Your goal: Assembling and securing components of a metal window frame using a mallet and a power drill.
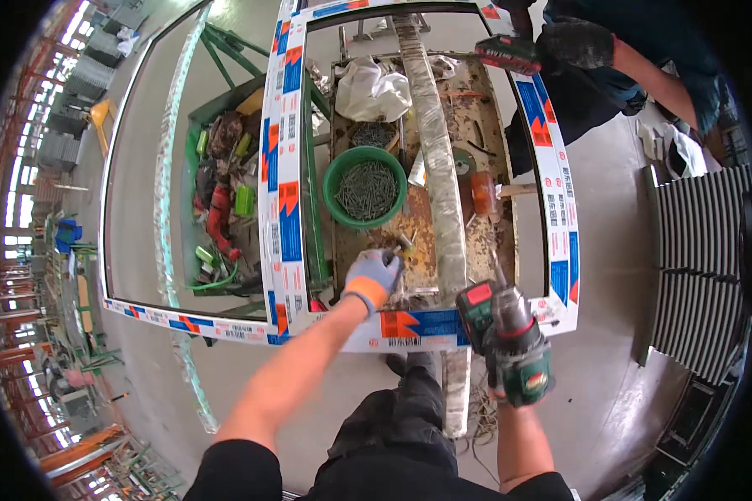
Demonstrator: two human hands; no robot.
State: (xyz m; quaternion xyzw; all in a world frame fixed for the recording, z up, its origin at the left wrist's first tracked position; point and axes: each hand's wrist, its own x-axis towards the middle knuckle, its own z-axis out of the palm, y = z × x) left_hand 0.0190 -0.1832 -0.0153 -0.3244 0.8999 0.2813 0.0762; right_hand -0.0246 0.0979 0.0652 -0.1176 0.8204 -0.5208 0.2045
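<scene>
My left hand (374, 275), in a grey glove with an orange cuff, reaches over the near bar of a window frame (351, 337) wrapped in printed white, blue and orange film. Its fingers are drawn together above the worn tabletop; whatever they pinch is too small to make out. A green cordless drill (520, 351) is gripped by my right hand (495, 386), which the tool mostly hides. The drill's bit points away from me, over the frame's near right corner. Beyond my left hand stands a green bowl (332, 203) full of screws (366, 190).
Under the frame runs a film-wrapped support bar (433, 142). A co-worker's gloved hand (578, 45) holds a red and black power tool (508, 54) at the far right. On the left, a green bin (194, 134) contains tools and scraps. Ribbed panels (702, 267) are stacked at right.
</scene>
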